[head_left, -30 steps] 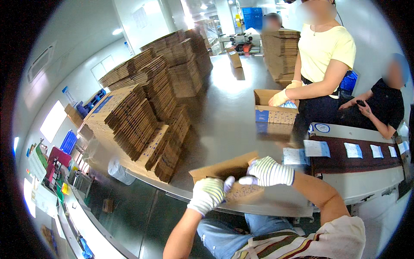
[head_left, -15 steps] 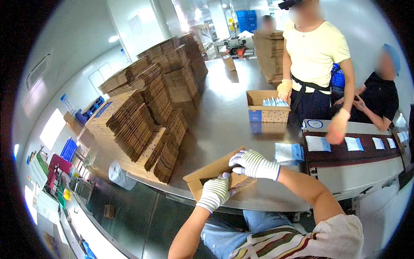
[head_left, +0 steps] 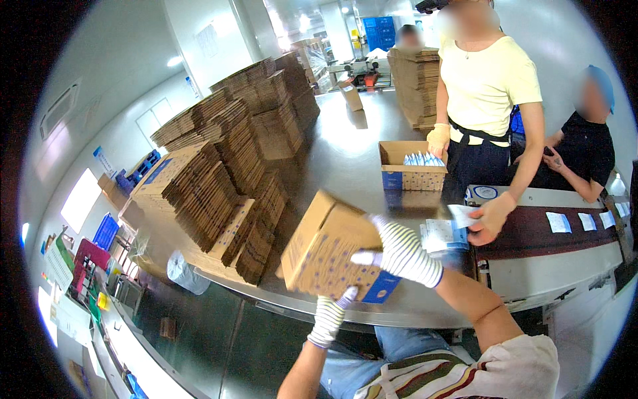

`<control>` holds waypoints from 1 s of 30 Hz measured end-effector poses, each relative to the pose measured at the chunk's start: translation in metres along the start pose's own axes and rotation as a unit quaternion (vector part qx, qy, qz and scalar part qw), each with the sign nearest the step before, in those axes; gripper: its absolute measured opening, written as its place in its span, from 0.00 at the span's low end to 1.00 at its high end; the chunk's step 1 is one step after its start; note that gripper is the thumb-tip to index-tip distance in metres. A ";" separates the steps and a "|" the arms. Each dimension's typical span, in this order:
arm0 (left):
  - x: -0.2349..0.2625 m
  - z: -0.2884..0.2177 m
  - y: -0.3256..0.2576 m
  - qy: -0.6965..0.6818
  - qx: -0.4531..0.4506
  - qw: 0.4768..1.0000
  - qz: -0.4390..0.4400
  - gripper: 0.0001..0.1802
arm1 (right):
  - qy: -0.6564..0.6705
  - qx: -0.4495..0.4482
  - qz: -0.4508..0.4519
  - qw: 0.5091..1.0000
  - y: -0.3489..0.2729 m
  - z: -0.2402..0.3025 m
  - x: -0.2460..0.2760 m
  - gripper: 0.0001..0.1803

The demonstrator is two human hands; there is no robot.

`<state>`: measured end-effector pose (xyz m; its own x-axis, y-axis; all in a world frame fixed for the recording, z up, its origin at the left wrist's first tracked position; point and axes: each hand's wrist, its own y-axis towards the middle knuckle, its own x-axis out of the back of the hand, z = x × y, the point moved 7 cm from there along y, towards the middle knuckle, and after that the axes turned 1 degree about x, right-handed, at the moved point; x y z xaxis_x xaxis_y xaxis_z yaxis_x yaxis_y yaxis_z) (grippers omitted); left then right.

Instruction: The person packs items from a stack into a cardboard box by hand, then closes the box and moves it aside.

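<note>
Two gloved hands held a cardboard box [head_left: 332, 256] above the steel table [head_left: 345, 159]: L hand [head_left: 330, 318] w/ fingers pressed under its bottom edge, R hand [head_left: 399, 251] w/ fingers spread over its top. Likely risk: tilted box could slip, grip being palm-only.

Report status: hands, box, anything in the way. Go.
Left hand under the cardboard box, right hand on its side. Box raised over the steel table, formed up. Flat carton stacks to the left; a co-worker's hand close on the right.
</note>
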<state>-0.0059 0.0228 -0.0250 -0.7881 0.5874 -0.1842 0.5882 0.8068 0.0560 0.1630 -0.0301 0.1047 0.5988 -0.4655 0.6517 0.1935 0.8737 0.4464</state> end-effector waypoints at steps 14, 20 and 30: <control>0.059 0.155 -0.054 -0.299 0.294 0.901 0.111 0.22 | -0.177 0.196 0.223 0.939 0.002 0.024 -0.147 0.28; 0.154 -0.024 -0.059 0.567 -0.047 0.810 -0.143 0.28 | -0.187 0.266 0.226 0.918 -0.014 0.020 -0.151 0.28; 0.021 -0.047 -0.034 0.753 -0.263 0.581 0.161 0.23 | -0.005 0.257 -0.034 0.966 -0.007 -0.006 -0.104 0.09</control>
<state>-0.0506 0.0109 0.0158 -0.1513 -0.2171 0.9644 0.9243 0.3147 0.2158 0.1039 0.0133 0.0303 0.5910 -0.5226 0.6145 -0.1814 0.6561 0.7325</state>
